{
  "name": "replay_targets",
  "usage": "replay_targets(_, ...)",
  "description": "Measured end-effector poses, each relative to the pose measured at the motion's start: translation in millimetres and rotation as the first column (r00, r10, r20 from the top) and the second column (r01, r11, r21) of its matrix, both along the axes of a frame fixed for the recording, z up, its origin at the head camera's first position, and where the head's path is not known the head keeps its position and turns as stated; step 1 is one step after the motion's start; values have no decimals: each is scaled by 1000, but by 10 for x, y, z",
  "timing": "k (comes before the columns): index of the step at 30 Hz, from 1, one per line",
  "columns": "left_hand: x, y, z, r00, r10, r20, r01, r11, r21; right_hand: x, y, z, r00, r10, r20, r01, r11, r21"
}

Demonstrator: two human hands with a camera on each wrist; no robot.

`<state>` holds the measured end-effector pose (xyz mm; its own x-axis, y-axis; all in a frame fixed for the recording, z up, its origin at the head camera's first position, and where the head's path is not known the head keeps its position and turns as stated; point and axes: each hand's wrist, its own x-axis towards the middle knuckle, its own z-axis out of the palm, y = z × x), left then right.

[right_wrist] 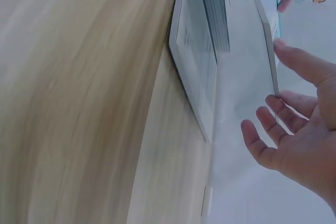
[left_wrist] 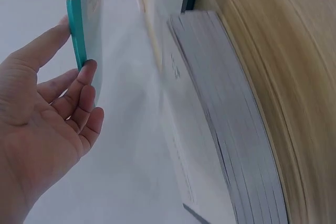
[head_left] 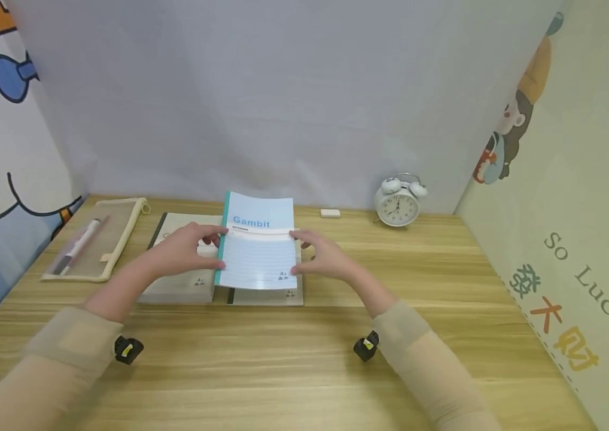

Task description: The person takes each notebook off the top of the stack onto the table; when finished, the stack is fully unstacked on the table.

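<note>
A pale blue "Gambit" notebook (head_left: 258, 260) with a teal spine is held up between both hands. My left hand (head_left: 186, 248) pinches its spine edge, thumb on one face and fingers on the other, as the left wrist view shows. Across from it, my right hand (head_left: 325, 254) pinches the opposite edge. Below the raised notebook lies a grey-white notebook (head_left: 267, 297) with a dark spine, mostly covered in the head view. Left of that sits a thick stack of similar notebooks (head_left: 175, 290), its layered page edges (left_wrist: 226, 87) plain in the left wrist view.
At the far left lies a mesh zip pouch (head_left: 133, 230) with a pen (head_left: 79, 245) inside. A small white block (head_left: 330, 213) and a white twin-bell alarm clock (head_left: 398, 206) stand along the back of the wooden table (head_left: 261, 371). A pale curtain (head_left: 261, 108) hangs behind.
</note>
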<state>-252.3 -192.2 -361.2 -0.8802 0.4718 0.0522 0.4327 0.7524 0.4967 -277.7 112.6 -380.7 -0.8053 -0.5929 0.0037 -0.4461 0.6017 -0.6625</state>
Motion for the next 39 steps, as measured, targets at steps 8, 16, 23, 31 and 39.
replay_targets(8, -26, 329, -110, 999, -33, 17, 32, 997, 65, 5, 378, 2, 1000, 19, 17, -19, 1000, 17)
replay_targets(16, -56, 685, -254, 998, -63, 10, 62, 993, 103, 106, 703, 83, 1000, -11, 15, 12, 999, -32)
replay_targets(23, -134, 1032, -425, 998, -64, 25, 61, 992, 110, -9, 1062, -133, 998, -63, -23, 63, 998, 0)
replay_targets(31, -251, 1415, -575, 999, -22, 42, 20, 999, 46, -39, 1347, -223, 995, -100, -4, 100, 994, 38)
replay_targets(39, -265, 1629, -642, 997, -46, 66, 49, 998, -44, -47, 1518, -305, 994, -109, -2, 109, 987, 121)
